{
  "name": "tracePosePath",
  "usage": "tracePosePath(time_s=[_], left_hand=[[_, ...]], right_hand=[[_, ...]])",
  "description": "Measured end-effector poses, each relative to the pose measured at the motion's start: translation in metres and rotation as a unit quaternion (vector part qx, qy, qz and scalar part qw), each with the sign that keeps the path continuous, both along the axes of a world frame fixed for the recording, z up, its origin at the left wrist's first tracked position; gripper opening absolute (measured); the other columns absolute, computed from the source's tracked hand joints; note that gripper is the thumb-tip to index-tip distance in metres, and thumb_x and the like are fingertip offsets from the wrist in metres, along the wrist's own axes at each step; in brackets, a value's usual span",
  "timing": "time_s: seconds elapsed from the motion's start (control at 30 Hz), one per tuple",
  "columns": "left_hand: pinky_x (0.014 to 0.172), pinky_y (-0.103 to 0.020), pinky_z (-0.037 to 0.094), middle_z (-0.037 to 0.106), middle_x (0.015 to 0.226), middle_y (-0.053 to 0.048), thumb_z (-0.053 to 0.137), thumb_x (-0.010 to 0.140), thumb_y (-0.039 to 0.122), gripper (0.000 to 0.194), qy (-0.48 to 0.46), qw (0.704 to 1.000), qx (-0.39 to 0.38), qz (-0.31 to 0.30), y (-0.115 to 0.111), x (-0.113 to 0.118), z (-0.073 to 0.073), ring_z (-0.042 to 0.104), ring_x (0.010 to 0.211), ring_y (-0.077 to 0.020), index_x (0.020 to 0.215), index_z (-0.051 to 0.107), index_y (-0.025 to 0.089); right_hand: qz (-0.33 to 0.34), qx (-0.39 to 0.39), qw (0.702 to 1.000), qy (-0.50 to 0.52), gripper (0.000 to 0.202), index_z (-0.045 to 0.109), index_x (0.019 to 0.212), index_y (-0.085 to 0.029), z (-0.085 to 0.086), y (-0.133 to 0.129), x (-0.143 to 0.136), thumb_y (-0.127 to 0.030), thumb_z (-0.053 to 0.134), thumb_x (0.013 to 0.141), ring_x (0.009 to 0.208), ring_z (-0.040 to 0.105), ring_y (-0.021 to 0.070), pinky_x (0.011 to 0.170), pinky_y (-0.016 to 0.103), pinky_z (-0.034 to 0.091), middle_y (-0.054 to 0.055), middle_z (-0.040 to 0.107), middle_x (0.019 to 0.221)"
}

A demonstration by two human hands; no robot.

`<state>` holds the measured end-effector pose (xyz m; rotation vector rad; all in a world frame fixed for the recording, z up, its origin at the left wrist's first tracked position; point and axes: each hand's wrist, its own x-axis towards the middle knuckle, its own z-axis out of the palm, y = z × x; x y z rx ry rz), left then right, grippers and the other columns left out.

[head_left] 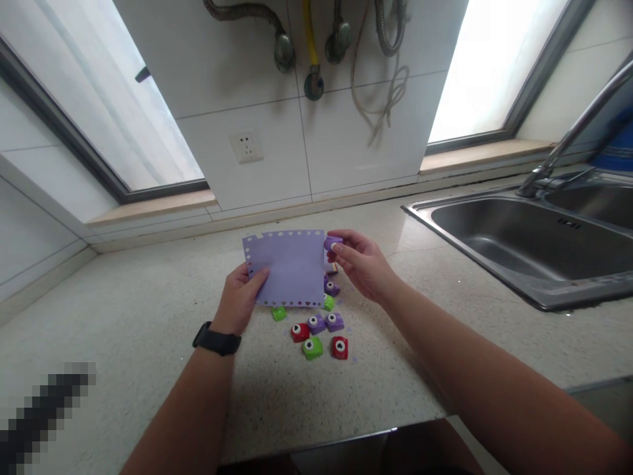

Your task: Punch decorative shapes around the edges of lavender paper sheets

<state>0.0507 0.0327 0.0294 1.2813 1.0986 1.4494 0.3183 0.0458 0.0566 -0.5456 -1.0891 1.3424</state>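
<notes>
A sheet of purple paper (pixel 291 270) is raised above the counter, with rows of small punched shapes along its top, left and bottom edges. My left hand (pixel 240 293) grips it at the left side, thumb on the front. Between the thumb and fingers of my right hand (pixel 363 264) is a purple craft punch (pixel 333 243), right at the paper's upper right edge. Below the sheet lie several more punches, among them a red punch (pixel 339 348), a green punch (pixel 312 348) and a purple punch (pixel 335 321). Part of the pile is hidden behind the paper.
The speckled counter (pixel 163 310) runs along a tiled wall (pixel 356 152). At the right is a steel sink (pixel 499 231) with a faucet (pixel 537 178). A wall socket (pixel 246 146) and hoses with valves (pixel 284 49) are above. Tiny paper bits lie near the punches.
</notes>
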Motion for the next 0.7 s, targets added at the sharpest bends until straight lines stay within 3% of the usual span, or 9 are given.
tracePosePath(time_s=[0.7], left_hand=[[0.084, -0.033, 0.059, 0.082, 0.111, -0.01, 0.09, 0.076, 0.044, 0.046, -0.01, 1.0, 0.002, -0.003, -0.0021, 0.0003, -0.0011, 0.074, 0.088, -0.0215, 0.112, 0.08, 0.017]], right_hand=[[-0.016, -0.008, 1.0, 0.013, 0.035, 0.076, 0.099, -0.024, 0.0036, -0.0021, 0.0004, -0.042, 0.092, 0.074, 0.075, 0.066, 0.0147, 0.076, 0.036, 0.053, 0.001, 0.075, 0.09]])
